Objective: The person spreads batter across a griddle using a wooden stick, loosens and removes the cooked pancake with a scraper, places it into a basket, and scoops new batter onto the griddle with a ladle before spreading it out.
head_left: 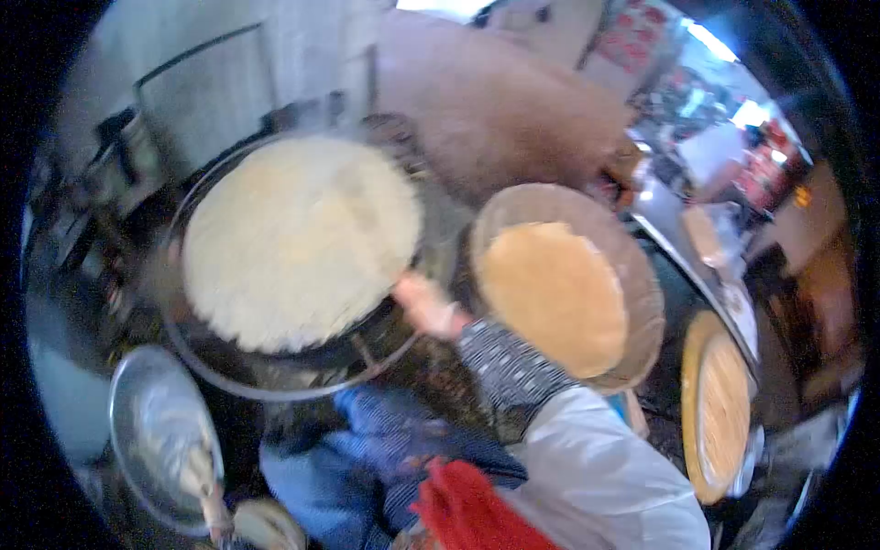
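Pale panel with red characters point(632, 37), upper right; white elongated light point(711, 39), near it; grey wall point(316, 46), upper left.

The bare right hand point(426, 307) is a blur, its grip unreadable! Down below, the edge slices off a bright red cloth point(481, 513), and distant red lettering point(634, 37) smears beyond reading.

From my remote seat I count one griddle point(339, 341) with one pale round sheet point(298, 243) on it, and one right hand point(426, 305) at its lower right edge. Right of the griddle: one deep bowl point(647, 289), then, farther out, one yellow-rimmed round tray point(692, 417). Below it: one metal basin point(147, 399) leftward, one red cloth point(481, 509) rightward.
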Demonstrator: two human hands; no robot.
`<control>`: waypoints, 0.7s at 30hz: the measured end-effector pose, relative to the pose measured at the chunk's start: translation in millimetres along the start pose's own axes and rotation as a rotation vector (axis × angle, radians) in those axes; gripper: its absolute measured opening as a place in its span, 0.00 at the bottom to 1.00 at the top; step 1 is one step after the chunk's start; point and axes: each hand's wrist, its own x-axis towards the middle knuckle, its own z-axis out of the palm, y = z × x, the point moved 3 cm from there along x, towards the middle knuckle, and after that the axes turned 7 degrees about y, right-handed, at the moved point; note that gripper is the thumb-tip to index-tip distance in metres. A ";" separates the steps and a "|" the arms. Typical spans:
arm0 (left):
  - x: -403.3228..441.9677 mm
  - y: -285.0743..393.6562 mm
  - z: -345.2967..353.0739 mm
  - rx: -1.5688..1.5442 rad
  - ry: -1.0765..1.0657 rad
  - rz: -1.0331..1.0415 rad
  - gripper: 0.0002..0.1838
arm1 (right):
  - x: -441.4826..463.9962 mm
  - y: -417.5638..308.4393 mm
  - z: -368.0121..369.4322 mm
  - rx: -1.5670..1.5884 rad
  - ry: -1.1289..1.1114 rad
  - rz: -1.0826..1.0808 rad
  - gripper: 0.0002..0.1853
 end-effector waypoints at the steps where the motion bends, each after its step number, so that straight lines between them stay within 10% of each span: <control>1: 10.4 4.6 6.7 0.057 -0.045 -0.137 0.32 | -2.7 -24.3 1.4 0.366 -0.121 0.183 0.23; 3: 32.3 20.0 15.7 0.166 -0.101 -0.335 0.37 | -11.7 -76.2 2.0 1.122 -0.174 0.703 0.27; 5: 62.2 63.4 21.9 0.227 -0.014 -0.454 0.41 | -5.1 -121.8 4.8 1.036 -0.210 0.554 0.25; 9: 115.2 182.2 27.5 0.367 -0.043 0.090 0.48 | -12.8 -214.2 9.8 1.364 -0.194 0.497 0.25; 11: 126.4 227.7 38.8 0.412 -0.079 0.364 0.51 | -11.9 -231.4 -32.7 1.520 -0.418 0.814 0.24; 15: 114.7 290.2 48.8 0.283 -0.150 0.603 0.29 | -45.8 -200.0 3.8 1.088 0.085 0.532 0.22; 21: 67.2 380.0 83.2 0.472 -0.407 0.577 0.07 | -51.9 -71.5 -15.5 1.114 0.135 1.034 0.24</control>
